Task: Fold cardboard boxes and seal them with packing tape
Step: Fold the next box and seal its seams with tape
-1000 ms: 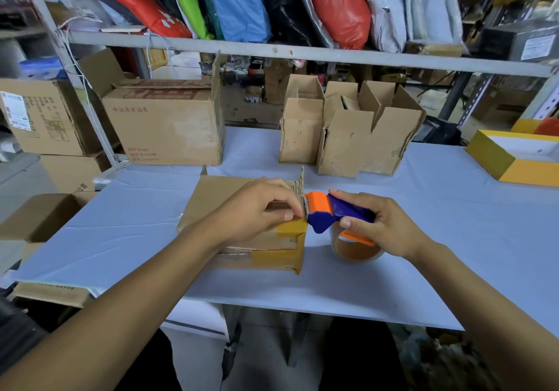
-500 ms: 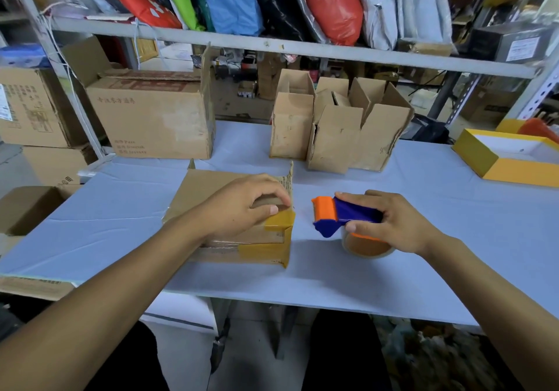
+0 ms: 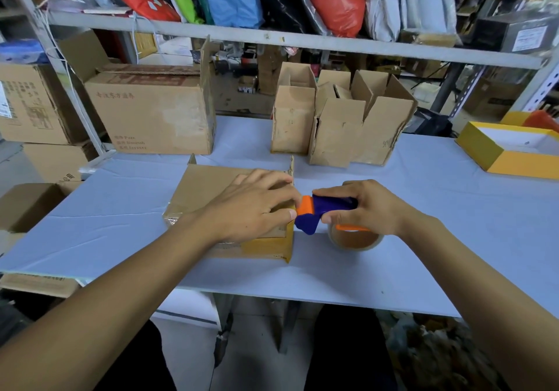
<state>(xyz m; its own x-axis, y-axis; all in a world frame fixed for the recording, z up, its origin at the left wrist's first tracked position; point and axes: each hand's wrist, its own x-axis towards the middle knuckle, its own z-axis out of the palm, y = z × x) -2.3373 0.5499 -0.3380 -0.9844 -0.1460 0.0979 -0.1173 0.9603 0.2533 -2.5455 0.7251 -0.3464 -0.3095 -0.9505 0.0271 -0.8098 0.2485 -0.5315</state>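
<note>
While the flat box (image 3: 230, 206) is pressed down by the spread left hand (image 3: 257, 209) on the near table (image 3: 438, 209), the tape gun (image 3: 320, 212) is gripped by the right hand (image 3: 369, 206), its tape roll (image 3: 357, 239) half hidden.

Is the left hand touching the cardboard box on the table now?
Touching. The head view shows the left hand lying flat on top of the cardboard box, fingers pressed at its right edge, with no gap visible.

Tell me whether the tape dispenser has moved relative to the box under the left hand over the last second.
Yes. The tape dispenser pulled rightward off the cardboard box half a second ago, then returned left; its orange head now meets the box's right edge again.
</note>
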